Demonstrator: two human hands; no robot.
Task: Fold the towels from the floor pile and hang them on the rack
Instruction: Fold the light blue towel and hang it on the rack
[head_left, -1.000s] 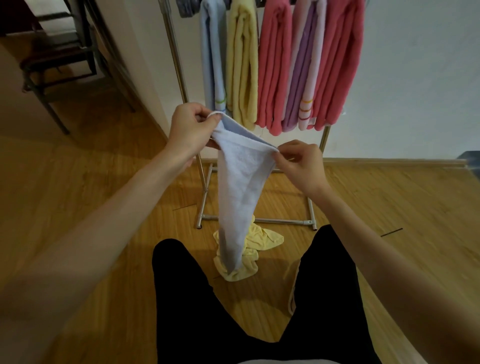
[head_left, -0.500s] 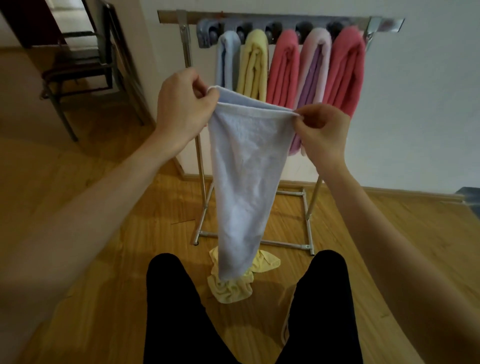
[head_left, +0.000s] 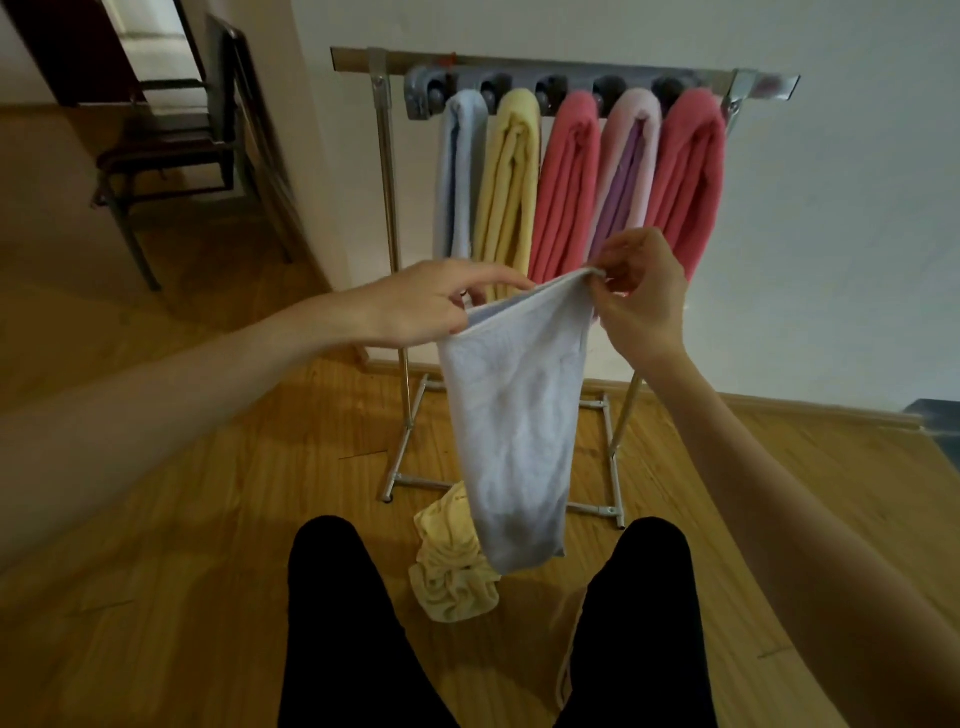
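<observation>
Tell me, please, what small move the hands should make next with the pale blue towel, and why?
Probably bring the two pinched corners together to fold it: the left hand and right hand hold the pale blue towel by its top edge, hanging open and unfolded before the rack.

the left hand and right hand are pulling the top edge of the pale blue towel wider apart than a second ago, and its hanging body is spreading broader. its lower end is lifting clear of the crumpled yellow towel on the floor.
</observation>
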